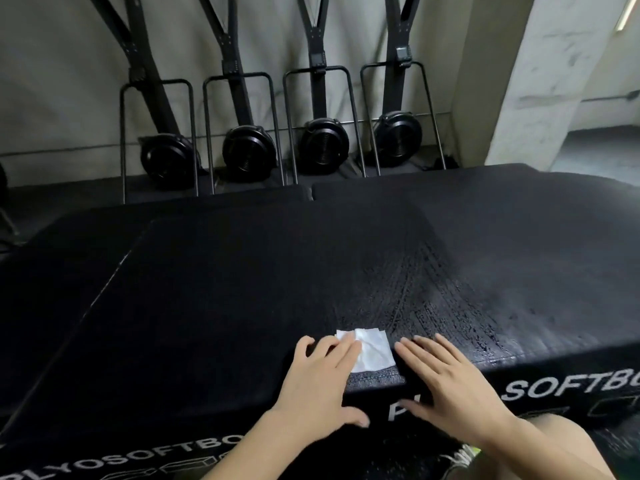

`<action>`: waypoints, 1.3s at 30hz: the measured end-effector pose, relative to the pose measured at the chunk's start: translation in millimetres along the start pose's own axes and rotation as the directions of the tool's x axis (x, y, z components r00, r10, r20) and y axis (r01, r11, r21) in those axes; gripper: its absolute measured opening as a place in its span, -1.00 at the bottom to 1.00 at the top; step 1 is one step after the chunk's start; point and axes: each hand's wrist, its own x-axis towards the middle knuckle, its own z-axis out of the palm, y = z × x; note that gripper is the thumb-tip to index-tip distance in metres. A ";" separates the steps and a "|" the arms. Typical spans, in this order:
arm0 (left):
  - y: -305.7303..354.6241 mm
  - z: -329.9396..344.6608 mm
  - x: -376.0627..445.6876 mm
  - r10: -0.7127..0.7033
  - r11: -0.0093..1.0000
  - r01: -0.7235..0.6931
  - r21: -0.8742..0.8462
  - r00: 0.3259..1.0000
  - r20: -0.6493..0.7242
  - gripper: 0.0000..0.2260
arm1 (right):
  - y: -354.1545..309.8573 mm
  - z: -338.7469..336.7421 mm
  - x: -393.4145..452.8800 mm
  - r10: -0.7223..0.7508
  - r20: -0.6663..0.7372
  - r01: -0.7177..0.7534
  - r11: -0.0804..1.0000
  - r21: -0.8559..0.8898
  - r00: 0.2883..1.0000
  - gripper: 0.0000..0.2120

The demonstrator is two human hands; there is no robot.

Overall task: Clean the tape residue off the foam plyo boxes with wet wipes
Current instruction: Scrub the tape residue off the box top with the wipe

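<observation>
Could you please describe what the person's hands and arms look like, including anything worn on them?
Both the left hand and right hand are bare: no gloves, rings, watch or wristbands visible. The forearms are uncovered too, with no sleeves in view.

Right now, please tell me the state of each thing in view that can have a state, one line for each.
Left hand: open, flat, fingertips pressing the wipe's left edge.
Right hand: open, flat on the box top, beside the wipe.
Wet wipe: folded, creased, lying flat near the front edge.
Plyo box: top streaked and glossy, apparently wet, right of and beyond the wipe.
</observation>
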 end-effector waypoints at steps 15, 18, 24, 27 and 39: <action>-16.2 -89.7 16.2 0.230 0.962 -0.172 0.213 0.929 -0.289 -0.38 | 26.0 -55.3 46.5 0.030 -0.369 -0.028 1.000 0.013 0.929 -0.25; -34.9 -124.3 13.5 0.248 0.960 -0.185 0.208 0.906 -0.342 -0.41 | 15.3 -74.6 70.2 0.053 -0.433 -0.020 0.996 0.081 0.900 -0.17; -108.0 -151.7 -47.3 0.177 0.977 -0.117 0.179 0.912 -0.370 -0.44 | -57.5 -79.3 125.6 -0.078 -0.510 0.142 0.986 0.088 0.857 -0.42; -135.7 -128.7 -94.9 0.096 0.986 -0.041 0.161 0.933 -0.346 -0.43 | -103.6 -57.5 133.9 -0.137 -0.498 0.233 0.963 0.137 0.856 -0.44; -152.1 2.3 -183.5 -0.080 0.995 0.082 0.055 0.996 -0.042 -0.29 | -182.4 40.5 80.7 -0.233 -0.174 0.257 0.957 0.133 0.957 -0.43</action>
